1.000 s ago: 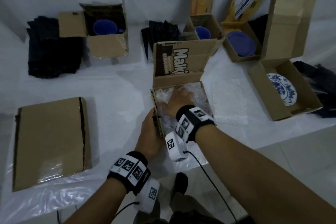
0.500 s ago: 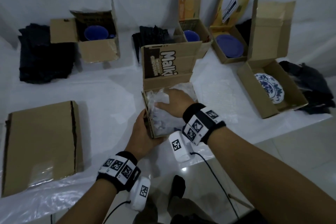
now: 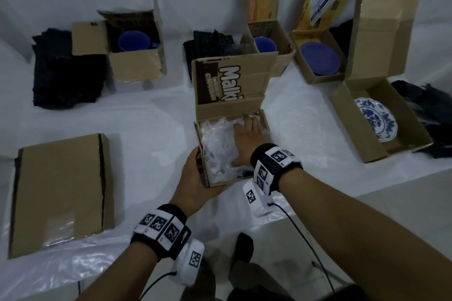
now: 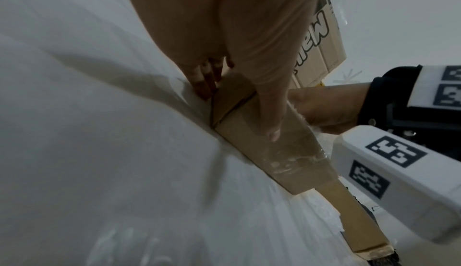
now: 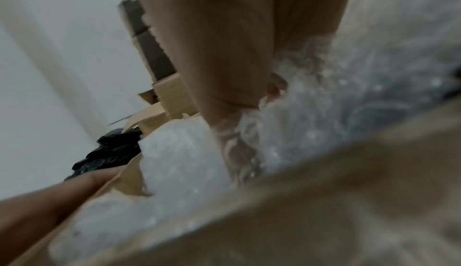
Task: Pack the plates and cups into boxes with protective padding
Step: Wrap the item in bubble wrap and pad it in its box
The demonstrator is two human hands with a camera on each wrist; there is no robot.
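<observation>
**Op A:** Head view, from my end: the right hand [image 3: 245, 140] lies flat inside the open Malkist box [image 3: 252, 179], fingers straight and pointing toward the far wall, pressing the bubble wrap [image 3: 216, 144] down. What's wrapped under it I can't tell.

**Op B:** And the left hand [image 3: 195, 178]?

**Op A:** It cups the box's near-left corner from outside. In the left wrist view the thumb lies along the front wall and the fingers [image 4: 204, 81] reach the side wall at the white-covered counter [image 3: 151, 117]. Loosely curled against the cardboard, bracing rather than clamping, I'd say.

**Op B:** So what does the next move hinge on?

**Op A:** The lid flap [image 3: 232, 80] stands upright on the far side, directly beyond the right fingertips. I judge the right hand is nearer to it: it would have to come out of the box, then pull the flap back toward me over the padding.

**Op B:** Other items?

**Op A:** The patterned plate [image 3: 376, 122] sits in an open box to the right, a blue plate [image 3: 320, 57] and two blue cups [image 3: 133, 40] in boxes behind, none padded that I can see.
</observation>
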